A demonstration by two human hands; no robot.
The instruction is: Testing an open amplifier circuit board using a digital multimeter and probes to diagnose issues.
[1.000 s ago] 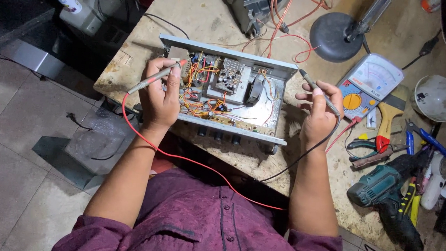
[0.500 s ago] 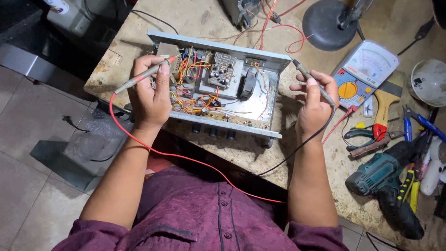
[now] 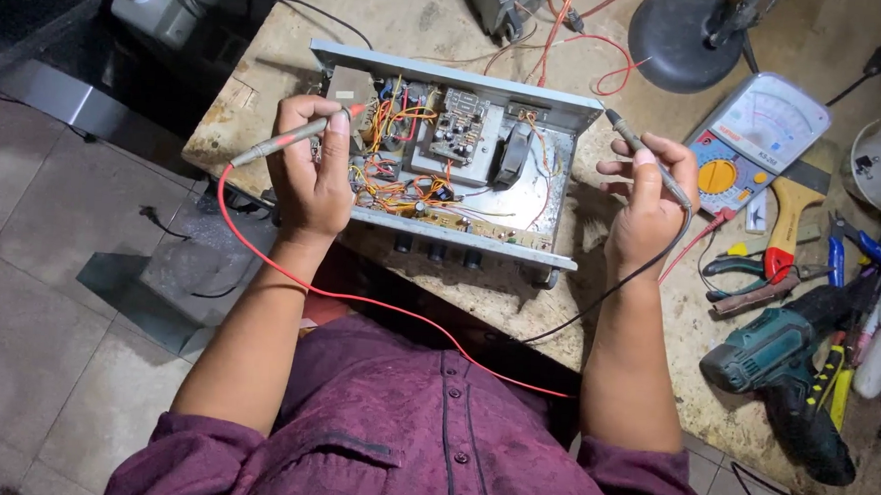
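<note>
Pinching probes, left hand (image 3: pixel 310 177) and right hand (image 3: pixel 650 202) flank open chassis (image 3: pixel 454 169), multimeter (image 3: pixel 757 138) beside

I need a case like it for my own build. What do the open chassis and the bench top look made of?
The open chassis looks like bare sheet metal: thin folded grey walls, a dull sheen on its floor. The bench top looks like worn wood or board, matte tan, stained, chipped along its edge; which of the two is unclear.

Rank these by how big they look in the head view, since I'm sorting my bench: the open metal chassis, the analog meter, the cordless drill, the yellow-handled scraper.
1. open metal chassis
2. cordless drill
3. analog meter, close to the drill, so that order is unsure
4. yellow-handled scraper
</note>
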